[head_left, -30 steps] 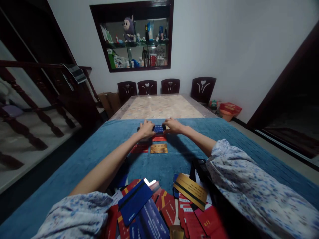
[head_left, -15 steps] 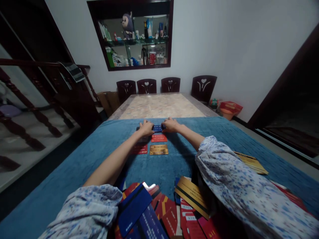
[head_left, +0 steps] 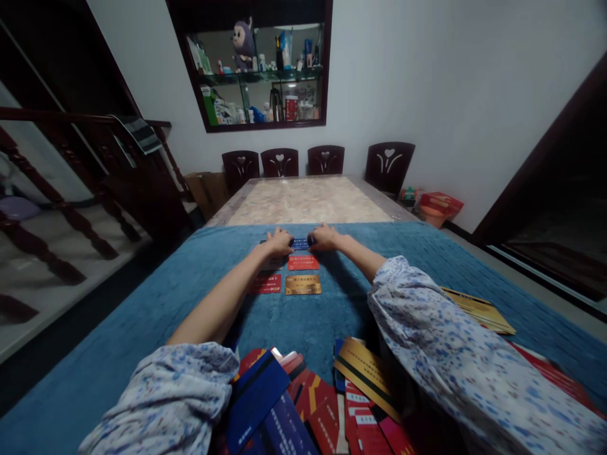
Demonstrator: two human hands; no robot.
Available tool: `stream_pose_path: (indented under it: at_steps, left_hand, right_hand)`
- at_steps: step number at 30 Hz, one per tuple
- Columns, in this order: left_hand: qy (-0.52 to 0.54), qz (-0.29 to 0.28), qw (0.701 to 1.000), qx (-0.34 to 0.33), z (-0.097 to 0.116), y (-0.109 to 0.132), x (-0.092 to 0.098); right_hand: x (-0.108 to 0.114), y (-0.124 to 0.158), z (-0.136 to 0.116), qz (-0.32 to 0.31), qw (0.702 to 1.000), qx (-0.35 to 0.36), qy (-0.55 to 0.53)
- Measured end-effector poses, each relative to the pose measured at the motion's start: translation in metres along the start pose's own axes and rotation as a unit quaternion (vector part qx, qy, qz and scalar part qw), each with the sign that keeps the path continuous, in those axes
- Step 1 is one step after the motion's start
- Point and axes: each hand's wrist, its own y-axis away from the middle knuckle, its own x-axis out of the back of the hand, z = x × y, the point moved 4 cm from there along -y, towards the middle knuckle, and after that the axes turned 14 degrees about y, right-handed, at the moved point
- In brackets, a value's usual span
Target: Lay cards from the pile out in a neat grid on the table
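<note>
A blue card (head_left: 300,244) lies on the blue cloth (head_left: 190,297), at the far end of a small group of cards. My left hand (head_left: 279,241) has its bent fingers at the card's left end, while my right hand (head_left: 324,238) pinches its right end. Just nearer is an orange-red card (head_left: 304,262), then a gold card (head_left: 303,284). To their left lies a dark red card (head_left: 268,284). Another card (head_left: 275,263) beyond it is partly hidden by my left hand and forearm.
A heap of red and blue cards (head_left: 258,398) is close to me, with a gold card (head_left: 365,376) on its right side. Gold cards (head_left: 478,309) and red cards (head_left: 554,373) lie far right, partly behind my sleeve. Chairs (head_left: 326,160) line the far wall.
Both hands stay at the ends of the blue card with barely any shift. The view has moved slightly; the laid-out cards keep their arrangement.
</note>
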Motion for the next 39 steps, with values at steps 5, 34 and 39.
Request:
stream_pose_path:
  at_steps: [5,34,39]
  left_hand:
    - [-0.014,-0.009,1.0,-0.003,0.001,0.0,0.0]
    - [-0.044,0.084,0.991,-0.099,0.017,0.021,0.01]
    - [-0.021,0.113,0.982,-0.153,0.028,0.034,0.011]
  right_hand:
    - [0.001,0.0,-0.001,-0.004,1.0,-0.006,0.004]
    - [0.02,0.027,0.002,0.056,0.998,0.037,0.017]
    - [0.025,0.044,0.004,0.092,0.994,0.058,0.015]
